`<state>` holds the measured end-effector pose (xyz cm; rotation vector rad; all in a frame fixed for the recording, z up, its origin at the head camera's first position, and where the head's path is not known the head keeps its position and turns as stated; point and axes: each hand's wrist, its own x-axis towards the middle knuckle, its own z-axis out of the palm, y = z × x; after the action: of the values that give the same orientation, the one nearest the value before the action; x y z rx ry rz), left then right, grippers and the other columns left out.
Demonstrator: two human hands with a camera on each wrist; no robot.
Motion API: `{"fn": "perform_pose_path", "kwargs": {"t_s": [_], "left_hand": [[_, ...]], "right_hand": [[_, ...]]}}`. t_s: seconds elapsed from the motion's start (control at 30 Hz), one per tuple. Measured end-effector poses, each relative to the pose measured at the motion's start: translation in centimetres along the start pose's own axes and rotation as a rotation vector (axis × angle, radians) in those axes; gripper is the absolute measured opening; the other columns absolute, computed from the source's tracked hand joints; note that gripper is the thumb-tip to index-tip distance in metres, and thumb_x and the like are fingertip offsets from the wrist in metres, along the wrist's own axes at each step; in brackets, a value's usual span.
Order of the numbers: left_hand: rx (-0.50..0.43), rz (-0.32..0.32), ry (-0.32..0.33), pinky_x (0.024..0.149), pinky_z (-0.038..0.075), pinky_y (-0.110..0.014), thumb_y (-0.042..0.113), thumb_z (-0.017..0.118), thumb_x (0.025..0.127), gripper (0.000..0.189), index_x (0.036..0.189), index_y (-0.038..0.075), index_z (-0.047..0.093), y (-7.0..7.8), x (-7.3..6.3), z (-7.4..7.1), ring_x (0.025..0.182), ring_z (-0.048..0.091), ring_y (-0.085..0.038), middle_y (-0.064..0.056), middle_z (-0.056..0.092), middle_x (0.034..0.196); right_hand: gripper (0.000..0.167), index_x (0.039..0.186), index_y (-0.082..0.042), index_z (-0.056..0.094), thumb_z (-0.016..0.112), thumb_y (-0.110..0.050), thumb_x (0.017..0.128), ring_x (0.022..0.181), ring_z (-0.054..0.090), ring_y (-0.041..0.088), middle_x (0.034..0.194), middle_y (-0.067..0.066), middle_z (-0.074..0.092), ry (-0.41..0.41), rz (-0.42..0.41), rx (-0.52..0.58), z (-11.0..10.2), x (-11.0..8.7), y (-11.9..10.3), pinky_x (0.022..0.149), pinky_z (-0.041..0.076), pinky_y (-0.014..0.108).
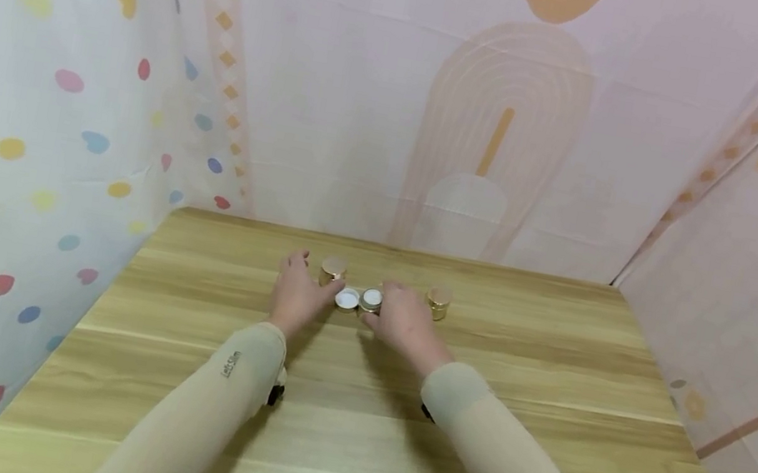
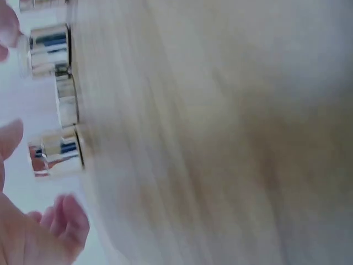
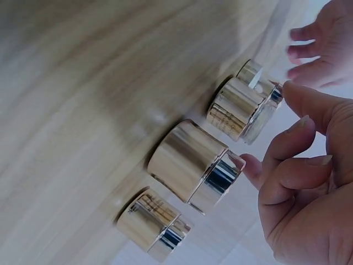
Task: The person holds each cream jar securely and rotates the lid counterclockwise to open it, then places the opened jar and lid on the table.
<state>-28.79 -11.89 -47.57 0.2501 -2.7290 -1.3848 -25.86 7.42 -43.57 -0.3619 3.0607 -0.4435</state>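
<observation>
Several gold jars stand in a row. My left hand (image 1: 298, 298) spreads beside a capped jar (image 1: 333, 269), thumb on one side and fingers on the other. In the left wrist view this jar (image 2: 55, 154) sits between the thumb (image 2: 10, 138) and the fingers, apart from them. To its right lies a shallow gold lid, white inside up (image 1: 347, 299). Beside that stands an uncapped jar (image 1: 371, 299), its clear neck showing in the right wrist view. My right hand (image 1: 405, 321) hovers there with fingers loosely bent, thumb tip (image 3: 292, 93) close above the neck.
A larger capped jar (image 3: 190, 165), mostly hidden by my right hand in the head view, stands between the uncapped jar and another capped jar (image 1: 438, 304). All stand on a wood-grain table (image 1: 341, 450). Patterned cloth (image 1: 340, 111) hangs behind and at both sides.
</observation>
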Motion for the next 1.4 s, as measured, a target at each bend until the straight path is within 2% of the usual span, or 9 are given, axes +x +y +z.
{"fn": "perform_pose_path", "kwargs": {"t_s": [0.13,0.37,0.67,0.83,1.03,1.17,1.27,1.33,1.4], "left_hand": [[0.010,-0.006,-0.078,0.127,0.036,-0.062,0.046,0.075,0.098,0.095,0.167,0.003,0.026,-0.3,0.4,0.2,0.153,0.039,-0.048,-0.026,0.030,0.171],[0.000,-0.001,-0.085,0.121,0.045,-0.058,0.032,0.072,0.102,0.071,0.156,-0.003,0.043,-1.3,1.8,0.0,0.143,0.053,-0.044,-0.025,0.054,0.154],[0.024,0.001,-0.086,0.119,0.047,-0.057,0.031,0.070,0.103,0.064,0.152,-0.003,0.045,-2.0,2.0,-0.8,0.141,0.056,-0.044,-0.026,0.058,0.150],[0.000,0.008,-0.092,0.121,0.045,-0.057,0.031,0.066,0.105,0.064,0.153,-0.005,0.043,-2.2,1.9,-1.1,0.142,0.055,-0.044,-0.028,0.056,0.150],[-0.107,-0.041,-0.044,0.113,0.052,-0.050,0.044,0.062,0.104,0.070,0.152,-0.004,0.046,-2.5,1.8,-2.3,0.131,0.060,-0.038,-0.026,0.060,0.145],[-0.343,-0.076,-0.048,0.102,0.059,-0.040,0.050,0.060,0.105,0.066,0.144,-0.003,0.051,-2.5,1.4,-3.4,0.113,0.067,-0.027,-0.017,0.064,0.129],[-0.517,-0.120,-0.109,0.099,0.062,-0.036,0.054,0.063,0.104,0.069,0.143,-0.001,0.052,-2.5,0.5,-4.1,0.105,0.072,-0.023,-0.009,0.063,0.122],[-0.528,-0.120,-0.149,0.098,0.063,-0.034,0.056,0.068,0.101,0.071,0.142,0.000,0.054,-2.6,-0.4,-4.5,0.104,0.073,-0.022,-0.006,0.065,0.120],[-0.440,-0.065,-0.187,0.092,0.063,-0.032,0.055,0.073,0.098,0.066,0.136,0.002,0.061,-2.5,-1.5,-4.7,0.102,0.072,-0.020,-0.007,0.068,0.117]], "right_hand": [[0.052,0.130,-0.004,0.064,0.079,-0.041,0.098,0.106,0.074,0.031,0.124,0.013,0.072,-0.005,-0.003,0.023,0.1,-1.2,-0.1,0.089,0.064,0.046],[0.067,0.146,-0.008,0.060,0.078,-0.049,0.096,0.123,0.071,0.033,0.139,0.014,0.071,-0.025,-0.055,0.013,0.6,-2.4,-1.5,0.094,0.064,0.051],[0.058,0.137,-0.011,0.067,0.081,-0.048,0.094,0.104,0.073,0.025,0.130,0.007,0.076,0.005,-0.140,-0.006,0.9,-3.6,-2.2,0.076,0.065,0.046],[0.063,0.144,-0.012,0.064,0.080,-0.047,0.095,0.104,0.074,0.023,0.138,0.009,0.073,-0.014,-0.137,0.035,0.9,-3.8,-2.1,0.080,0.066,0.047],[0.066,0.148,-0.012,0.062,0.081,-0.046,0.095,0.111,0.075,0.026,0.143,0.011,0.071,-0.010,-0.142,0.063,1.0,-3.7,-2.0,0.083,0.066,0.048],[0.063,0.146,-0.011,0.064,0.081,-0.044,0.095,0.109,0.076,0.026,0.140,0.011,0.073,-0.004,-0.143,0.094,1.0,-3.5,-1.8,0.082,0.065,0.047],[0.058,0.142,-0.009,0.067,0.079,-0.043,0.097,0.112,0.076,0.027,0.134,0.011,0.076,-0.005,-0.144,0.167,1.0,-3.3,-1.6,0.085,0.065,0.046],[0.055,0.140,-0.007,0.069,0.077,-0.043,0.098,0.113,0.076,0.027,0.130,0.011,0.077,-0.009,-0.134,0.255,0.8,-3.2,-1.4,0.087,0.064,0.044],[0.052,0.139,-0.008,0.070,0.073,-0.044,0.101,0.114,0.075,0.028,0.128,0.011,0.078,-0.018,-0.115,0.362,0.5,-3.1,-1.2,0.091,0.062,0.045]]}}
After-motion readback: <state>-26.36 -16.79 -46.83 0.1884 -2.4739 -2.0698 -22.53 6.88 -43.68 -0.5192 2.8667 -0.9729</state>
